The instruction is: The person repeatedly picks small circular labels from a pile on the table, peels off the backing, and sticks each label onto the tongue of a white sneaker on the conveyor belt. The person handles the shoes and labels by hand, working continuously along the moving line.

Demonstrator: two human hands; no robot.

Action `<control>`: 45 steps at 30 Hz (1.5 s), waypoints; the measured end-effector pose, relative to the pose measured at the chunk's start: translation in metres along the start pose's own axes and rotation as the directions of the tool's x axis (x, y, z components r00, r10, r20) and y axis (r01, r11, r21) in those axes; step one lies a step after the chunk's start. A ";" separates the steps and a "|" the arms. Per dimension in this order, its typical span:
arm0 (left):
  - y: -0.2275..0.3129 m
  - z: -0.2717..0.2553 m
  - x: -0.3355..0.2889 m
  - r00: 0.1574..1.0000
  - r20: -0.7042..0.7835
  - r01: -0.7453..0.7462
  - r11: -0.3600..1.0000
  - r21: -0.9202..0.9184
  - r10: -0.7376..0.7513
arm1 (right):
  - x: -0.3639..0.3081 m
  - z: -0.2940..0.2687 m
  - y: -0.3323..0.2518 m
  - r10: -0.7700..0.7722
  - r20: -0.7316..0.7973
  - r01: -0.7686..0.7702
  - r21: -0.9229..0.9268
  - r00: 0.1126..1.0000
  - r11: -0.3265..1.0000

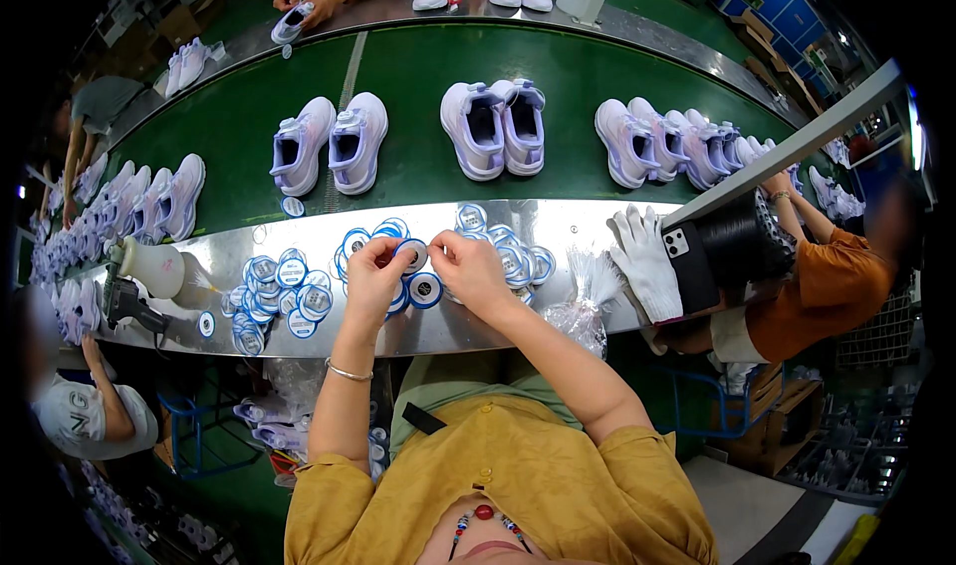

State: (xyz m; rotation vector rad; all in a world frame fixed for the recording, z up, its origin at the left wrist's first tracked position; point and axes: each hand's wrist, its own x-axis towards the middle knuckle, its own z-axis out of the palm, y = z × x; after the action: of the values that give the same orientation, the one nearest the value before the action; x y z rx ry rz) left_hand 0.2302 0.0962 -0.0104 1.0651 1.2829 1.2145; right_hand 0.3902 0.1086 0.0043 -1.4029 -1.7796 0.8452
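— Broadly, what fills the frame?

— A green conveyor belt (418, 147) curving across a shoe factory line, carrying pairs of pale lilac-and-white sneakers: one pair (331, 143) left of centre, another pair (494, 127) at centre, a crowded row (677, 143) to the right and more (149, 202) bunched at far left. Along its near edge runs a polished steel ledge (299, 236).

— And on the ledge?

— At left, a cream plastic squeeze bottle (151, 266) lying on its side; at right, white work gloves (642, 261) beside a black phone (685, 266), with a crumpled clear plastic bag (588, 306) hanging at the edge. Round blue-and-white tags (279, 291) lie heaped just left of the worker's hands, and a second heap (513, 251) sits just right of them.

— The hands themselves?

— The worker, in a mustard shirt, has both raised over the ledge, close together. The left hand (373, 276), a thin bangle on its wrist, and the right hand (468, 266) pinch a single round tag (414, 254) between their fingertips, held just above the steel. What looks like another tag (426, 289) shows right below the thumbs, though it is unclear whether a finger touches it.

— Anyone else?

— A person in orange at far right; another's hands holding a shoe (291, 22) across the belt.
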 end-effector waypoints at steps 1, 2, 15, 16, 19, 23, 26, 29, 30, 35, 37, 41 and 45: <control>0.003 0.002 -0.001 1.000 -0.005 0.009 1.000 0.005 -0.009 | 0.000 0.000 0.000 -0.012 -0.009 0.012 -0.030 1.000 0.999; 0.007 0.003 -0.003 1.000 -0.010 0.018 1.000 0.011 -0.018 | 0.000 0.001 0.001 -0.027 -0.011 0.027 -0.047 1.000 0.999; 0.021 0.035 0.012 0.997 0.073 0.000 0.979 -0.204 0.015 | 0.013 -0.035 0.001 -0.236 -0.023 0.237 0.045 0.972 0.971; 0.019 0.040 0.018 0.996 0.086 -0.015 0.979 -0.204 0.033 | 0.017 -0.038 0.007 -0.216 -0.020 0.217 0.050 0.976 0.975; 0.020 0.056 0.036 0.993 0.116 -0.015 0.990 -0.140 0.032 | 0.027 -0.053 0.016 -0.097 0.002 0.097 0.066 0.995 0.993; 0.026 0.083 0.062 0.986 0.154 -0.059 0.998 -0.033 0.064 | 0.054 -0.078 0.043 -0.074 0.109 0.053 0.185 0.991 0.981; 0.017 0.105 0.090 0.977 0.194 -0.084 0.996 -0.005 0.084 | 0.069 -0.094 0.079 -0.090 0.085 0.071 0.201 0.992 0.977; 0.012 0.127 0.117 0.989 0.139 -0.031 0.997 -0.066 0.040 | 0.089 -0.110 0.092 -0.196 -0.078 0.190 -0.077 0.977 0.979; 0.005 0.136 0.131 0.993 0.117 0.016 0.997 -0.078 -0.007 | 0.097 -0.116 0.099 -0.259 -0.147 0.228 -0.202 0.955 0.953; -0.011 0.136 0.178 0.983 0.065 0.183 0.963 -0.198 -0.174 | 0.133 -0.107 0.107 -0.236 -0.134 0.119 -0.575 0.963 0.809; -0.008 0.126 0.186 0.978 0.065 0.206 0.955 -0.211 -0.197 | 0.142 -0.094 0.101 -0.231 -0.095 0.115 -0.651 0.968 0.750; 0.000 0.102 0.198 0.974 0.080 0.227 0.942 -0.248 -0.214 | 0.163 -0.067 0.093 -0.258 -0.056 0.179 -0.579 0.965 0.795; -0.002 0.088 0.212 0.970 0.086 0.241 0.941 -0.239 -0.227 | 0.184 -0.047 0.089 -0.262 -0.066 0.201 -0.470 0.963 0.860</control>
State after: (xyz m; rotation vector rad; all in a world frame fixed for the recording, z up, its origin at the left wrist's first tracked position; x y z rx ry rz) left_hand 0.3010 0.3135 -0.0302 0.7382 1.1428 1.1195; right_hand 0.4463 0.3090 -0.0207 -1.4462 -2.0804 0.1988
